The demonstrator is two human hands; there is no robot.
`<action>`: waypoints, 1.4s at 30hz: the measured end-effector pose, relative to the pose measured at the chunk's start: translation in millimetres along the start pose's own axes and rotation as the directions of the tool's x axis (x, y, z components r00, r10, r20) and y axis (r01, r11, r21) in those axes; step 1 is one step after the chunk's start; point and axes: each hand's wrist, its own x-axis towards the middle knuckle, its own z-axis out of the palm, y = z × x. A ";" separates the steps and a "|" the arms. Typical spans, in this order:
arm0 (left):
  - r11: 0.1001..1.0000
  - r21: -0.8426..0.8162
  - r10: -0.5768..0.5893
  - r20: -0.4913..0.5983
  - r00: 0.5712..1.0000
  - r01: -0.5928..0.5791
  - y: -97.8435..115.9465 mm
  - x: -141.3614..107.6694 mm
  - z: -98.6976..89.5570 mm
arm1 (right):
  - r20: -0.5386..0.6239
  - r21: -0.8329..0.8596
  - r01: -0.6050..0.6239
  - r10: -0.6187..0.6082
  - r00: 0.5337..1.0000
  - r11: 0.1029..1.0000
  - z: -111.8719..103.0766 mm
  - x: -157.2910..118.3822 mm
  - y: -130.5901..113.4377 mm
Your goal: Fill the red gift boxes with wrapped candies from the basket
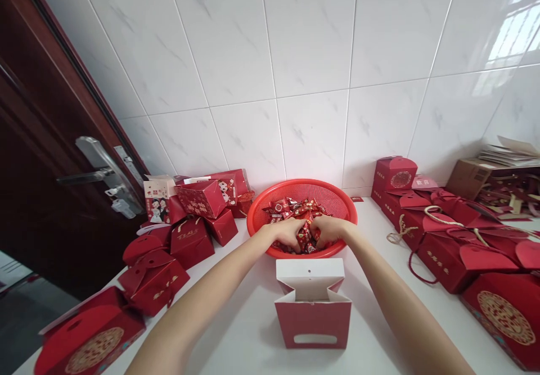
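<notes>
With bare forearms nearest the camera, coming in from 8 and 4 o'clock about a red perforated basket, reaches among small red-wrapped pieces. Has the left hand and right hand side by side inside the rim, fingers partly buried; cannot tell for either hand whether open, closed or gripping a piece. At 6 o'clock, just beside the basket, an open red box with a white interior, upright on the white table. From 8 to 9 o'clock, a cluster of red boxes; from 3 to 4, more red gift boxes, some with cord handles. Near 3 o'clock, beyond those, a brown carton beside stacked flat pieces. Across 12, a glossy wall of pale veined tiles, with window glare at 2. Toward 10, a dark red-brown door with a metal handle.
</notes>
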 end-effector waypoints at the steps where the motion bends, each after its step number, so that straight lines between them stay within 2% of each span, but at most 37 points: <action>1: 1.000 -0.027 0.014 -0.006 1.000 -0.014 -0.3 0.4 0.6 | -0.004 -0.002 0.003 -0.003 1.000 1.000 0.2 0.2 0.1; 5: 0.994 -0.104 0.034 -0.050 0.998 -0.039 -2.7 -0.3 -0.3 | -0.040 0.006 0.012 -0.012 0.999 1.000 0.0 2.3 2.2; 7: 0.988 -0.151 0.008 -0.088 0.996 -0.021 -4.8 -2.2 -3.2 | -0.110 0.028 0.023 -0.020 0.994 0.999 -1.0 3.4 3.7; 9: 0.975 -0.222 -0.022 -0.184 0.983 -0.020 -7.8 -3.9 -6.8 | -0.208 0.047 0.027 -0.017 0.978 0.999 -2.6 3.9 5.2; 11: 0.955 -0.293 -0.056 -0.335 0.941 -0.048 -11.6 -4.3 -9.8 | -0.296 0.064 0.020 0.000 0.955 0.998 -4.6 3.9 6.6; 13: 0.928 -0.359 -0.094 -0.475 0.875 -0.096 -15.9 -3.2 -11.6 | -0.368 0.097 0.017 0.020 0.930 0.995 -6.0 3.9 8.2; 15: 0.899 -0.409 -0.115 -0.562 0.819 -0.155 -19.8 -1.5 -12.4 | -0.437 0.176 0.025 0.056 0.898 0.984 -6.6 4.2 10.0; 17: 0.873 -0.444 -0.126 -0.605 0.786 -0.202 -22.6 -0.1 -12.6 | -0.485 0.275 0.040 0.102 0.869 0.961 -6.3 4.9 11.7; 20: 0.852 -0.473 -0.145 -0.626 0.767 -0.225 -24.7 0.9 -12.5 | -0.515 0.337 0.052 0.138 0.846 0.940 -5.7 6.2 13.3; 24: 0.830 -0.485 -0.146 -0.665 0.732 -0.275 -27.8 2.7 -10.3 | -0.518 0.346 0.080 0.119 0.847 0.935 -4.9 8.2 14.5; 27: 0.805 -0.484 -0.136 -0.713 0.688 -0.342 -31.2 5.2 -8.1 | -0.517 0.371 0.149 0.071 0.853 0.916 -3.7 10.4 16.5; 30: 0.786 -0.494 -0.148 -0.734 0.663 -0.372 -33.1 6.8 -7.6 | -0.546 0.409 0.239 0.026 0.838 0.881 -2.2 12.1 19.4; 33: 0.772 -0.517 -0.185 -0.738 0.648 -0.369 -32.7 6.7 -8.9 | -0.576 0.532 0.336 0.041 0.817 0.777 -1.5 11.5 20.8; 35: 0.768 -0.521 -0.178 -0.733 0.656 -0.373 -32.0 6.3 -9.7 | -0.590 0.624 0.388 0.084 0.803 0.678 -1.5 10.2 21.0; 37: 0.765 -0.530 -0.179 -0.720 0.671 -0.365 -31.6 6.0 -9.9 | -0.622 0.678 0.440 0.142 0.770 0.588 -1.8 9.1 21.3; 40: 0.776 -0.565 -0.258 -0.690 0.677 -0.280 -31.4 5.5 -9.7 | -0.669 0.707 0.507 0.233 0.706 0.492 -2.1 10.1 22.9; 42: 0.794 -0.577 -0.329 -0.673 0.663 -0.192 -30.6 4.7 -10.2 | -0.672 0.719 0.517 0.275 0.688 0.463 -2.2 12.5 24.4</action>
